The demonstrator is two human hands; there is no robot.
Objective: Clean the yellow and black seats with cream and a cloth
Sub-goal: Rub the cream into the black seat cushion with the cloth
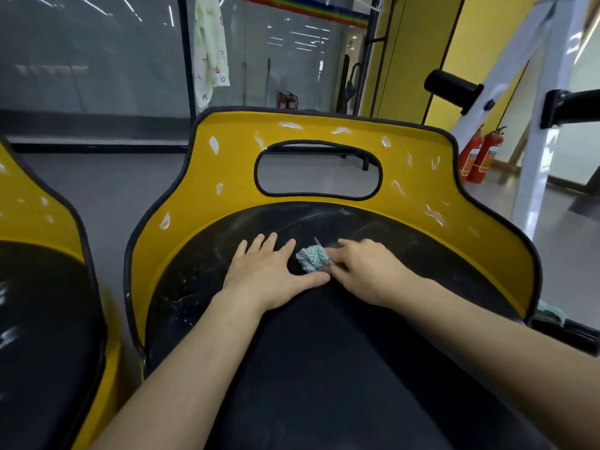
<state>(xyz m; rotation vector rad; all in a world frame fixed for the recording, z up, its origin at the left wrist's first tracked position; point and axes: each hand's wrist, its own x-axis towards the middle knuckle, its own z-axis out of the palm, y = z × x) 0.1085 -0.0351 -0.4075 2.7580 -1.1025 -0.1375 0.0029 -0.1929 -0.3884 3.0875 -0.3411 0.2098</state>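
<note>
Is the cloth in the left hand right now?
No, the right hand grips the cloth, while the left hand rests flat on the black seat beside it.

Bright, even indoor light (glare streaks the glass), edges bowed.

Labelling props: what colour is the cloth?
The cloth is pale teal with white flecks; head view.

Looks like I'm in a gym or rec hall, def not a home: white machine frame w/ black padded rollers, glass partitions, red fire extinguishers on the floor, yellow walls, yellow/black seats side by side.
</note>
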